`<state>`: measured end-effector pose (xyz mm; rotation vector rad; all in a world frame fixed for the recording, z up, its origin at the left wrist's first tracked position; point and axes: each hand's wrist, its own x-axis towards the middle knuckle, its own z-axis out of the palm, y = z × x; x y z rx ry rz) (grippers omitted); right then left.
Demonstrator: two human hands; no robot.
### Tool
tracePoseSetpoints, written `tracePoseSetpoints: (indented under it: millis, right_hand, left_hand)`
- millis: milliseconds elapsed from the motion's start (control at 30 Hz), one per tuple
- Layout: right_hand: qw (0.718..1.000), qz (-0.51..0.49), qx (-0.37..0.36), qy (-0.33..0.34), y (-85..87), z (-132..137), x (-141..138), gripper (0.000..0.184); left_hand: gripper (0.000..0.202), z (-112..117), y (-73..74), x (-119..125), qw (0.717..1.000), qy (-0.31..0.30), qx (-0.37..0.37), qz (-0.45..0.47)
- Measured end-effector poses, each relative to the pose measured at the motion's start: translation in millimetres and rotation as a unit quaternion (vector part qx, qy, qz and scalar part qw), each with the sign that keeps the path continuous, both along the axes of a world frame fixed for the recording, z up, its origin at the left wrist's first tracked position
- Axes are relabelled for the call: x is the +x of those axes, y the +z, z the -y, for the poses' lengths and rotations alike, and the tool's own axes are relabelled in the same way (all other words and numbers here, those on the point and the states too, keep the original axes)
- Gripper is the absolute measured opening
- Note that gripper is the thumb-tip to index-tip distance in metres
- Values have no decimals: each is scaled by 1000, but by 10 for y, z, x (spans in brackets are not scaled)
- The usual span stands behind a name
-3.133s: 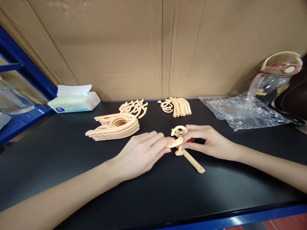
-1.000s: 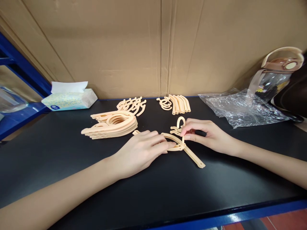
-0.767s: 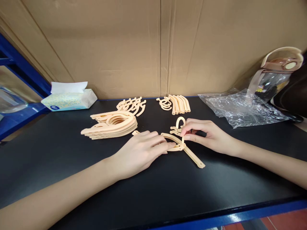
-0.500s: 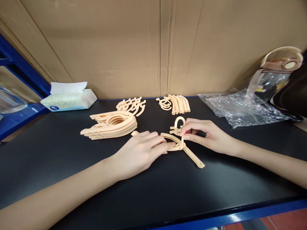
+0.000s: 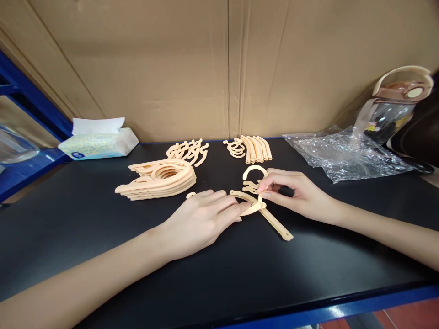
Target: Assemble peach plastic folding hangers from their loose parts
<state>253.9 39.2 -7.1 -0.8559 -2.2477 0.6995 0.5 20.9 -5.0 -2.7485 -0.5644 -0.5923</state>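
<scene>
Just right of the middle, a cream plastic folding clothes hanger [image 5: 252, 209] lies on the black table. My left hand [image 5: 202, 217] is over its left part, with the fingers closed on the body. A straight arm [image 5: 277, 225] of the hanger points toward the front right. Between thumb and fingertips, my right hand [image 5: 297, 194] pinches the stem of a curved hook [image 5: 254, 171], which stands at the hanger's joint. Small cream pieces [image 5: 249, 186] lie just behind. Part of another cream piece [image 5: 190, 195] shows beyond my left fingers; the rest is hidden.
A stack of hanger bodies [image 5: 157, 183] is at left. Behind lie loose hooks [image 5: 188, 151], more hooks [image 5: 236, 148] and several curved arms [image 5: 257, 149]. A tissue pack [image 5: 99, 144] stands back left; a clear plastic bag [image 5: 339, 155] and a bottle [image 5: 391, 114] are at right.
The hook has turned, so its curve now opens wider toward me and reaches further left. My right hand keeps its pinch; the hanger body under my left hand has tilted slightly.
</scene>
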Motion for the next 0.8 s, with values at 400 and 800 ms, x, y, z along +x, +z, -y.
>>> tracePoseSetpoints:
  millis: [400, 800]
  right_hand:
    - [999, -17, 26, -16, -11, -13, 17, 15]
    - [983, 75, 165, 34, -51, 57, 16, 37]
  left_hand:
    - [24, 11, -15, -12, 999, 44, -21, 22]
    - [34, 73, -3, 1, 953, 130, -259, 92]
